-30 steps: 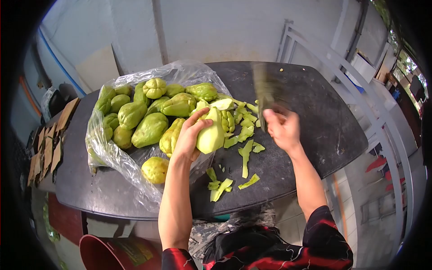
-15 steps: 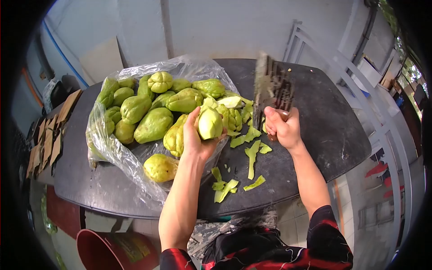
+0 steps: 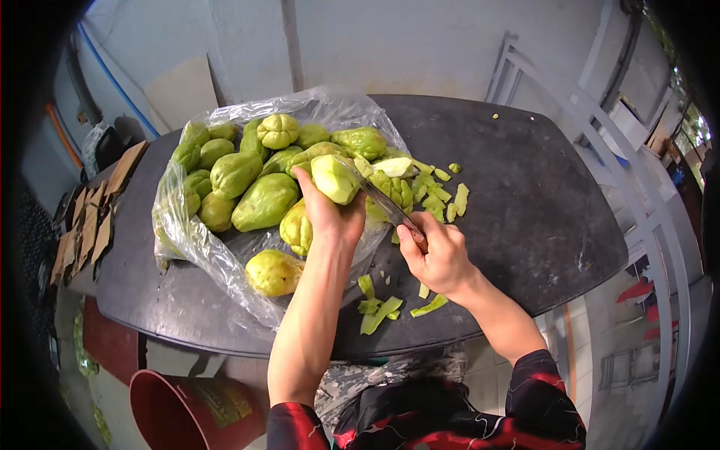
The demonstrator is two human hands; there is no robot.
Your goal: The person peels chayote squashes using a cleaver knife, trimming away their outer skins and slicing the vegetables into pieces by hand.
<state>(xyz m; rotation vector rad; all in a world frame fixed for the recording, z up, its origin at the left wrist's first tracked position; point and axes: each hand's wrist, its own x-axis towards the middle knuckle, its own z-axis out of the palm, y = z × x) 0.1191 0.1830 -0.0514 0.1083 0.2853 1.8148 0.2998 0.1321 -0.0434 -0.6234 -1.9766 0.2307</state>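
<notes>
A pale, peeled chayote [image 3: 335,179] rests in my left hand [image 3: 328,213], its fingers wrapped round it from below. My right hand [image 3: 439,253] is closed on the handle of a knife [image 3: 388,205], whose blade lies against the chayote's right side. Several unpeeled green chayotes [image 3: 265,202] sit in an open clear plastic bag [image 3: 202,260] to the left. A yellowish chayote [image 3: 274,272] lies nearest the table's front edge. Green peelings [image 3: 381,315] are scattered below and to the right of my left hand.
The dark table [image 3: 525,195] stands before a pale wall [image 3: 390,49]. A grey metal railing [image 3: 645,199] runs along the right. Cardboard pieces [image 3: 90,225] lie at the left, and a red bucket [image 3: 161,412] stands on the floor at the lower left.
The knife has swung down from upright beside the chayote to a slant against it. My right hand has moved left and down. The chayote has been raised and tilted in my left hand.
</notes>
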